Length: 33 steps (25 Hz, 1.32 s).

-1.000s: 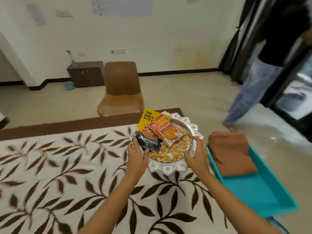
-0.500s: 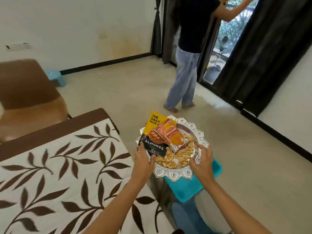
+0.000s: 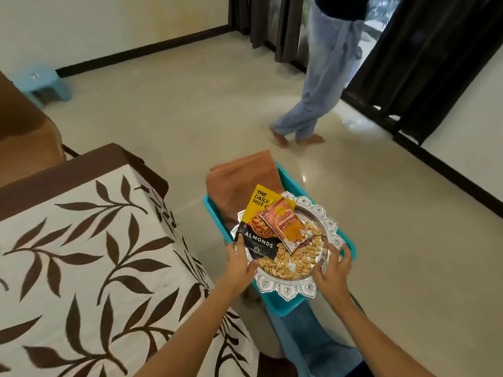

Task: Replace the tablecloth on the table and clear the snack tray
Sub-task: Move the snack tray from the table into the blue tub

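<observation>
Silver and scalloped, the snack tray (image 3: 285,284) hangs over the teal bin (image 3: 351,247) beside the table (image 3: 81,254), left hand (image 3: 241,261) and right hand (image 3: 330,270) gripping opposite rims; keep it level so loose nuts (image 3: 288,261) stay put.

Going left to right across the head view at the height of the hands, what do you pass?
Leaf-print tablecloth → left hand → almonds packet → silver snack tray → right hand → bare floor.
</observation>
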Tool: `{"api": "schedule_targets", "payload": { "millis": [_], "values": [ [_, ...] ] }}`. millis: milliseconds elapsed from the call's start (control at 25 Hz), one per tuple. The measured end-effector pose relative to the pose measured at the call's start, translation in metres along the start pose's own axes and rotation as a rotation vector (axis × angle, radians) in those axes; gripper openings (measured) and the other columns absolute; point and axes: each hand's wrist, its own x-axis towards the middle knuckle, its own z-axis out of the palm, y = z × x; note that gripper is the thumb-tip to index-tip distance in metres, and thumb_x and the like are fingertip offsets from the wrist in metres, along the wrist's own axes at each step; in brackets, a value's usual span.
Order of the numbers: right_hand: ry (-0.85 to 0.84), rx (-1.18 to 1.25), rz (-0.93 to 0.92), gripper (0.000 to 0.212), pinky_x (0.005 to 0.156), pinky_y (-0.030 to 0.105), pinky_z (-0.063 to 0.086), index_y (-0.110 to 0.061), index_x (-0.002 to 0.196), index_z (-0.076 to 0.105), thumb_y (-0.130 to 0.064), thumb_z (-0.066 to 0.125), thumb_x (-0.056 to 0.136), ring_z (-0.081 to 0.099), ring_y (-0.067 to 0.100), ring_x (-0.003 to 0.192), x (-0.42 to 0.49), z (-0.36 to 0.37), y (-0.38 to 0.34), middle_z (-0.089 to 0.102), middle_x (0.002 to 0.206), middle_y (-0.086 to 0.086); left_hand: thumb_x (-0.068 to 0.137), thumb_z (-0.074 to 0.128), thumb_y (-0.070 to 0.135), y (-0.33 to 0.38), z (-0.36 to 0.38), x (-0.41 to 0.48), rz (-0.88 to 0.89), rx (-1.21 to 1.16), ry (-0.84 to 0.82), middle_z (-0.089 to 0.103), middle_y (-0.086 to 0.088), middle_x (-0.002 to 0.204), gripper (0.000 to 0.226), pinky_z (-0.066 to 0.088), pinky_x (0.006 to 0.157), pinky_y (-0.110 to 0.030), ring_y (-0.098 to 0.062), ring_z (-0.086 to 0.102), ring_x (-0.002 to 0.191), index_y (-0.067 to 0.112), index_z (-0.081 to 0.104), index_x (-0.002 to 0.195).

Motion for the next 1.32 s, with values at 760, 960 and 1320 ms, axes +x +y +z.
{"api": "schedule_targets", "payload": {
  "millis": [760, 960, 1320],
  "values": [
    [-0.100, -0.474, 0.056, 0.054, 0.112, 0.061, 0.011, -0.015, 0.142, 0.039, -0.039, 0.048, 0.095, 0.010, 0.047, 0.140, -0.009, 0.025, -0.001, 0.019, 0.154, 0.019, 0.095, 0.053, 0.029, -0.006, -0.016, 0.001, -0.060, 0.254, 0.004, 0.007, -0.022, 0.154, 0.079, 0.042, 0.103, -0.041, -0.034, 0.048, 0.125, 0.032, -0.003, 0.151],
    [-0.121, -0.295, -0.221, 0.048, 0.113, 0.055, 0.018, -0.013, 0.137, 0.044, -0.033, 0.045, 0.094, 0.014, 0.040, 0.143, -0.083, 0.053, -0.113, 0.020, 0.154, 0.022, 0.098, 0.046, 0.030, -0.007, -0.082, -0.062, 0.006, 0.321, 0.187, 0.025, -0.011, 0.148, 0.060, 0.050, 0.094, -0.033, -0.021, 0.055, 0.115, 0.030, 0.013, 0.149],
    [-0.584, -0.215, -0.265, 0.077, 0.117, 0.040, 0.014, -0.018, 0.150, 0.015, -0.051, 0.051, 0.091, -0.001, 0.033, 0.146, -0.279, 0.126, -0.249, -0.007, 0.158, 0.017, 0.098, 0.039, 0.040, -0.145, -0.198, -0.262, -0.241, 0.318, 0.492, 0.027, -0.016, 0.150, 0.056, 0.039, 0.106, -0.045, -0.033, 0.037, 0.132, 0.024, 0.021, 0.148]
  ]
}}
